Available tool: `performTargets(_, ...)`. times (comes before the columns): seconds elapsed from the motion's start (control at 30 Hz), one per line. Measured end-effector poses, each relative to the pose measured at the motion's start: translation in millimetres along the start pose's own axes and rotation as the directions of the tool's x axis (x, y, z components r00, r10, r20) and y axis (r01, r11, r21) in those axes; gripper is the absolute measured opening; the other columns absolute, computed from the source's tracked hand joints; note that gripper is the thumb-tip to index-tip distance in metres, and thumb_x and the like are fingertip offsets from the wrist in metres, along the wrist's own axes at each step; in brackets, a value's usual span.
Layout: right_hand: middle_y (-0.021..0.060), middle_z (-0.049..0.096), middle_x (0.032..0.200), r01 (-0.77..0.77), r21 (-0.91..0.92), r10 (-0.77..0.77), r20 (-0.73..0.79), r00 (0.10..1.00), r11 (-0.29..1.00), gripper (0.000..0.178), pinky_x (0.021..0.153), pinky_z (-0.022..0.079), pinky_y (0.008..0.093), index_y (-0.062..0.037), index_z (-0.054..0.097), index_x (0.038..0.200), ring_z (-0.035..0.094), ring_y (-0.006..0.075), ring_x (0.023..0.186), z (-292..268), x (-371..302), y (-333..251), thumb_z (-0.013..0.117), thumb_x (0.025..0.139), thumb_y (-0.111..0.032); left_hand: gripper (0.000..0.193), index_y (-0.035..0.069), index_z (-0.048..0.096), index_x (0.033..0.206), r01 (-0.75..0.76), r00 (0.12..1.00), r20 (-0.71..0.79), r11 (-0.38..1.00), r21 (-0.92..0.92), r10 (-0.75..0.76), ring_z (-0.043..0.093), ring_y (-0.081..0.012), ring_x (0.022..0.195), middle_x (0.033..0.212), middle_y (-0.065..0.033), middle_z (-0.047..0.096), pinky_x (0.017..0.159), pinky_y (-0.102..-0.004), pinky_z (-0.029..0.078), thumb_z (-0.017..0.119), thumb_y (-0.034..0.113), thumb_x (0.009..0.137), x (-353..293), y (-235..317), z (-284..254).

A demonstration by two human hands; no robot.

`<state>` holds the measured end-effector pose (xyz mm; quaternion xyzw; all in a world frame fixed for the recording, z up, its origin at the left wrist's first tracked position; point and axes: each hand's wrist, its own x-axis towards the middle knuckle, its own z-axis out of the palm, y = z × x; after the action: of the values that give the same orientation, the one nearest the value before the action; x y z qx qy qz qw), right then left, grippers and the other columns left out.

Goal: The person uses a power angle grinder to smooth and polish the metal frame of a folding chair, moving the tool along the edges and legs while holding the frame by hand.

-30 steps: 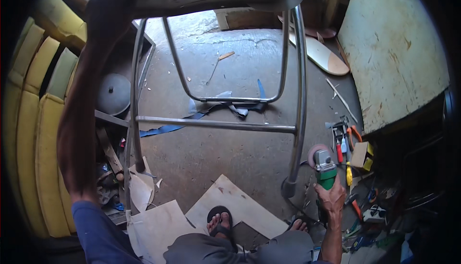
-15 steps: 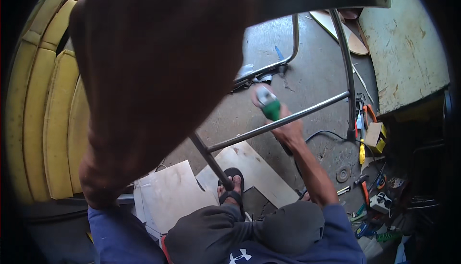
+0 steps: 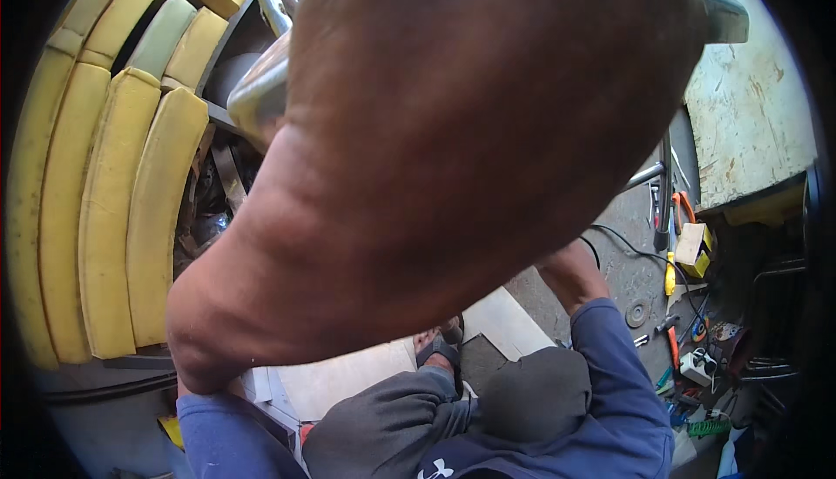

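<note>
Workshop floor, concrete, with pale boards [image 3: 348, 374] underfoot and yellow foam cushions [image 3: 113, 209] stacked at left. Left hand [image 3: 470, 131] very close to the lens, filling most of the view, closed around a metal frame tube [image 3: 257, 87]. Right hand hidden behind the left; grip cannot be told, only the blue sleeve [image 3: 610, 366] visible. Scattered tools [image 3: 688, 340] at right.

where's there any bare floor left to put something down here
Little shows: the left hand fills most of the view. One bare patch is the pale boards beside the sandalled foot. Another is concrete near the cable. The right edge is crowded with tools.
</note>
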<state>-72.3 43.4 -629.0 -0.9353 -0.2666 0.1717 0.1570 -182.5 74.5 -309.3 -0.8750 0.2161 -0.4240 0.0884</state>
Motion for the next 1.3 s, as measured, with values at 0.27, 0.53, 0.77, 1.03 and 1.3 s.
performTargets(0.27,0.0263,0.072,0.109,-0.045,-0.015,0.043,-0.088,0.995,0.999,0.077,0.085,0.059,0.0439,0.0105,0.048,0.131,0.075,0.0350,0.099,16,-6,-3,0.080,0.081,-0.039,0.020,0.005,0.070,0.104,-0.057,0.998,0.014,0.998,-0.008,0.057,0.073,-0.0348,0.083,0.087,-0.0149,0.073,0.078,-0.0436,0.057,0.069,0.012,0.085,-11,-19,-6)
performTargets(0.53,0.0308,0.071,0.113,-0.108,0.187,0.106,0.024,0.994,0.976,0.079,0.092,0.056,0.0469,0.0112,0.045,0.131,0.073,0.0404,0.103,23,6,-13,0.075,0.082,-0.043,0.020,0.005,0.070,0.103,-0.090,0.996,0.022,0.996,-0.004,0.090,0.072,-0.0348,0.083,0.086,-0.0150,0.073,0.078,-0.0438,0.057,0.069,0.012,0.084,-12,-27,-11)
performTargets(0.77,0.0241,0.073,0.115,-0.055,0.200,0.062,-0.030,0.998,0.978,0.071,0.091,0.057,0.0441,0.0076,0.057,0.126,0.073,0.0354,0.107,3,7,-27,0.076,0.079,-0.042,0.019,0.005,0.071,0.102,-0.103,0.994,0.032,0.995,0.001,0.103,0.072,-0.0347,0.083,0.086,-0.0151,0.073,0.079,-0.0439,0.057,0.068,0.012,0.084,-9,-26,-13)
performTargets(1.03,0.0206,0.076,0.108,0.177,0.013,-0.177,-0.007,0.984,0.984,0.061,0.087,0.059,0.0420,0.0030,0.063,0.122,0.076,0.0343,0.098,29,76,-20,0.069,0.081,-0.041,0.019,0.005,0.071,0.101,-0.108,0.993,0.034,0.994,-0.020,0.109,0.072,-0.0347,0.083,0.086,-0.0153,0.073,0.079,-0.0440,0.057,0.068,0.012,0.084,-11,-28,-7)
performTargets(1.3,0.0191,0.077,0.103,0.224,-0.079,-0.227,-0.022,0.974,0.971,0.053,0.084,0.060,0.0435,0.0000,0.066,0.121,0.076,0.0326,0.094,-5,55,-24,0.077,0.076,-0.026,0.018,0.004,0.071,0.101,-0.112,0.993,0.031,0.993,-0.039,0.114,0.072,-0.0346,0.082,0.085,-0.0154,0.073,0.079,-0.0442,0.057,0.068,0.012,0.084,-6,-28,-6)
